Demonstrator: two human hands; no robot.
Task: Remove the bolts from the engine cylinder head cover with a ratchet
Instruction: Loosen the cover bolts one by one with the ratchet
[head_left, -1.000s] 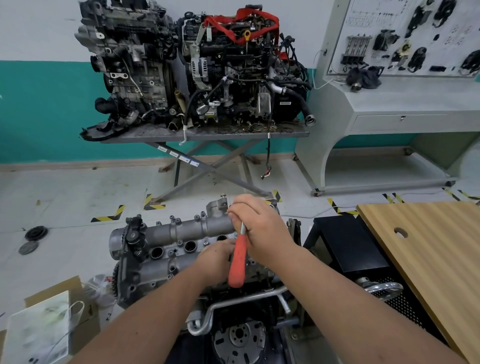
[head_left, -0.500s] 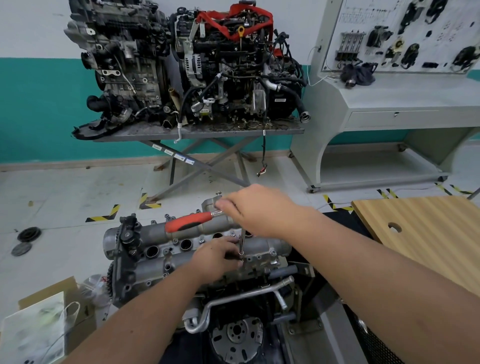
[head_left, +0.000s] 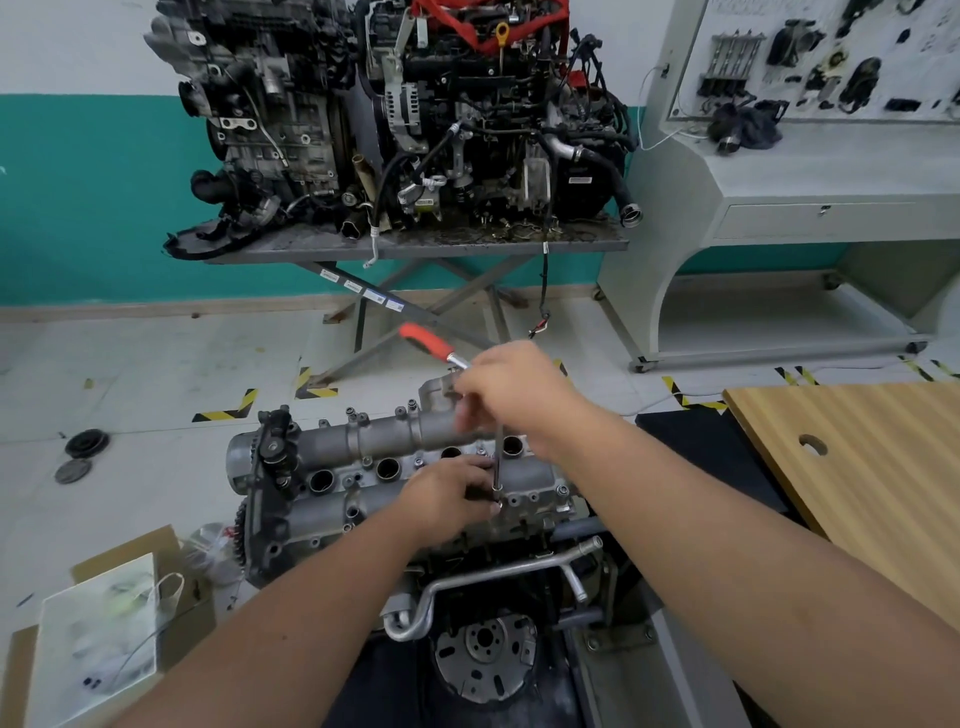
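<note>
The grey cylinder head cover (head_left: 374, 441) lies across the engine in front of me, with small bolts (head_left: 401, 412) along its far edge. A ratchet with a red handle (head_left: 425, 340) stands on a long steel extension (head_left: 498, 462) that runs down to the cover's near right part. My right hand (head_left: 514, 395) grips the ratchet's head at the top of the extension, the handle pointing up and to the left. My left hand (head_left: 449, 496) pinches the lower end of the extension at the socket. The bolt under the socket is hidden.
A wooden table (head_left: 857, 478) with a round hole stands at the right, a black box (head_left: 711, 447) beside it. A cardboard box (head_left: 119, 623) with a plastic bag sits at the lower left. Two larger engines (head_left: 395, 119) stand on a metal stand behind. Round black discs (head_left: 85, 444) lie on the floor.
The red handle has swung round, from pointing toward me, to the left, to up and left now. My right hand turned with it; my left hand stayed on the extension.
</note>
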